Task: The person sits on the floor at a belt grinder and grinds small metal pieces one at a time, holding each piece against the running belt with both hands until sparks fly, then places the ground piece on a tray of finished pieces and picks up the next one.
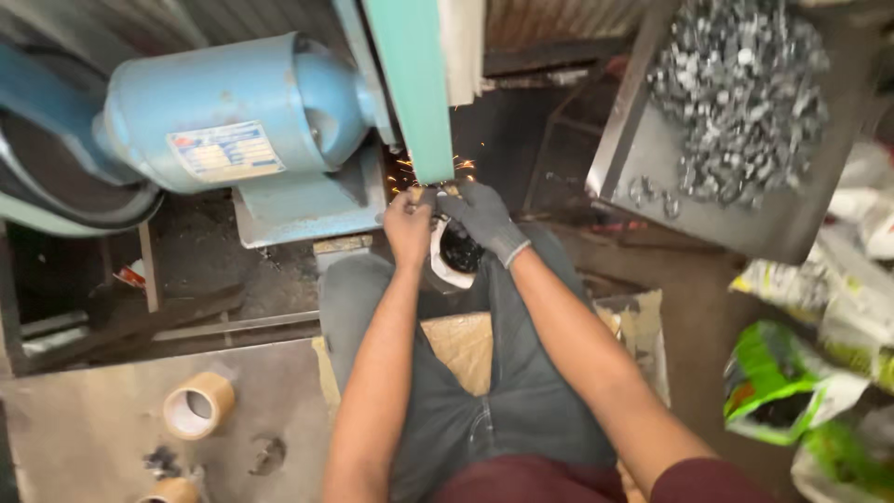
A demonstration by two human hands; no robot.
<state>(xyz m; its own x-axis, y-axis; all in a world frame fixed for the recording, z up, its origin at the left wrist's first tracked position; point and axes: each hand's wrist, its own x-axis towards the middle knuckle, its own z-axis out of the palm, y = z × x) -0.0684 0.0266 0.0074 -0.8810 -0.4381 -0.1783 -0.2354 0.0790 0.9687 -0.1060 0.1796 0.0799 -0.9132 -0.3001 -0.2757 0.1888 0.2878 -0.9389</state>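
Green sanding belt (pixel 414 84) threw sparks; below it, left hand (pixel 408 226) and gloved right hand (pixel 484 219) pinched a small workpiece (pixel 438 193) steady.

Counts: 2 hands, left hand (pixel 408 226) bare, right hand (pixel 484 220) gloved, frame ctr. 2 tape rolls (pixel 197 405), lower left. 1 blue motor (pixel 233 112), upper left. 1 tray (pixel 643 149) w/ metal bits, too many to count, upper right.
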